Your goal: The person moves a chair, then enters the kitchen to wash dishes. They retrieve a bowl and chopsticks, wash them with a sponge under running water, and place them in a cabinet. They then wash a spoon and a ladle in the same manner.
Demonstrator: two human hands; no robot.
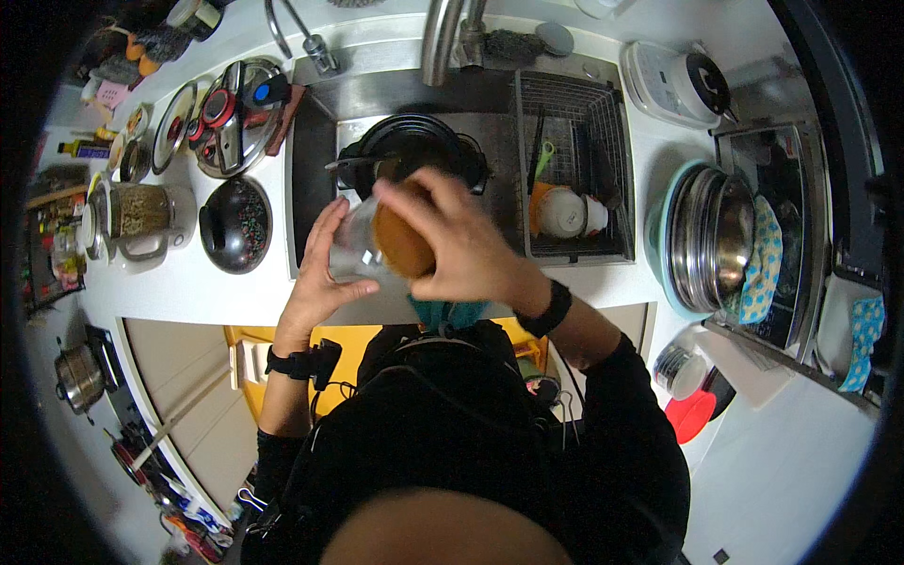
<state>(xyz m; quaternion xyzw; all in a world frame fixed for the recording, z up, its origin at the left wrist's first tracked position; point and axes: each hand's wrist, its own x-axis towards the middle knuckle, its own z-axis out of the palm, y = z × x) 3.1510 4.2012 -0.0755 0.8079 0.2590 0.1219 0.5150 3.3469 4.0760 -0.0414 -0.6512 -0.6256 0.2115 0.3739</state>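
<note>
My left hand is wrapped around a clear glass vessel, tilted on its side above the front of the sink. From the other side my right hand grips an orange-brown round piece against the vessel's end. Blur leaves it unclear whether that piece is a lid or a scrubbing pad. Behind the hands, a black pot sits in the stainless steel sink, with a metal utensil handle across its left side. My fingers partly cover the pot.
A wire basket on the sink's right holds a white bowl and a green-handled utensil. Left of the sink are a black wok-shaped bowl and a blender jug. Nested steel bowls stand right. A faucet overhangs the sink.
</note>
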